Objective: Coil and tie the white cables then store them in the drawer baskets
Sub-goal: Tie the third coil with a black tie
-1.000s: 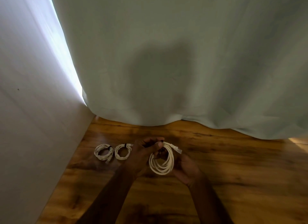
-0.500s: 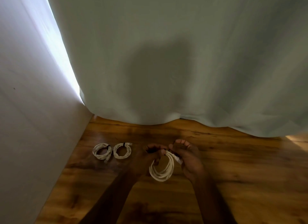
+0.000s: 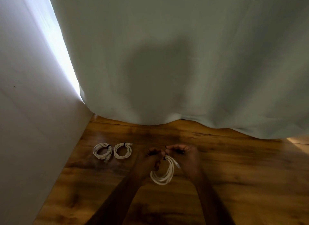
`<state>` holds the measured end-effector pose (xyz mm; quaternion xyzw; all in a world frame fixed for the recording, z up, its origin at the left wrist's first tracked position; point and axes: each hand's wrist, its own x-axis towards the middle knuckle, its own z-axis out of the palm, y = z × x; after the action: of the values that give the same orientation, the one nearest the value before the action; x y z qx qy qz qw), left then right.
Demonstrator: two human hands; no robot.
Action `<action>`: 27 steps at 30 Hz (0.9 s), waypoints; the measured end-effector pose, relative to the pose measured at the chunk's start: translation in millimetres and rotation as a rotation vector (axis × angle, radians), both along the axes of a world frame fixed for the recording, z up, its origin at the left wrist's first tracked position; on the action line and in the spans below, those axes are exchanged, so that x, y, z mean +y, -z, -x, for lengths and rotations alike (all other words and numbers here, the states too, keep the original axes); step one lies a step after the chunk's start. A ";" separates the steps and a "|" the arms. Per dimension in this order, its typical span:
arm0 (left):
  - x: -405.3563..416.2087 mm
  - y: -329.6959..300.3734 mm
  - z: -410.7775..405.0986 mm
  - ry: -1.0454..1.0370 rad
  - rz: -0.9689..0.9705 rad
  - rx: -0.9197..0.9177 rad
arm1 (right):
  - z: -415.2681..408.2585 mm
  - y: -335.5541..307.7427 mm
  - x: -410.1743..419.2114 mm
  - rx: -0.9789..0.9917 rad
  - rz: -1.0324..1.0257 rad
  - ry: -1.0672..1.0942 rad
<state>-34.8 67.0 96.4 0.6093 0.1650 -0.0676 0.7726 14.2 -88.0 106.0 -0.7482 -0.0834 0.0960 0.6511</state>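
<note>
A coiled white cable hangs between my two hands above the wooden surface. My left hand pinches the top of the coil, where a small black tie sits. My right hand has its fingers curled and pinches the black tie at the same spot. To the left, two more white cable coils lie flat side by side, each bound with a black tie: one nearer the wall and one beside it.
A white wall closes off the left side. A pale green curtain hangs down to the wooden surface at the back. Bright light shows in the gap between wall and curtain.
My right hand has come up from beneath the coil to its top, meeting my left hand at the tie. The coil now hangs lower from my fingers.
</note>
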 end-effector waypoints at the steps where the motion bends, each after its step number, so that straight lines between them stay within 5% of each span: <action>1: -0.4 -1.1 1.2 0.008 0.000 -0.002 | -0.1 0.5 -1.3 -0.030 0.047 -0.024; 16: 8.2 2.0 5.6 0.059 0.062 -0.099 | 1.4 0.5 0.7 -0.239 0.107 -0.073; 27: 6.8 4.3 4.3 0.044 -0.092 -0.153 | -5.4 -14.1 -12.3 -0.115 0.034 -0.164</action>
<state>-39.1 73.7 92.1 0.6511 0.0947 -0.0302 0.7525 19.6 -100.2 120.1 -0.7542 -0.1800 0.1074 0.6223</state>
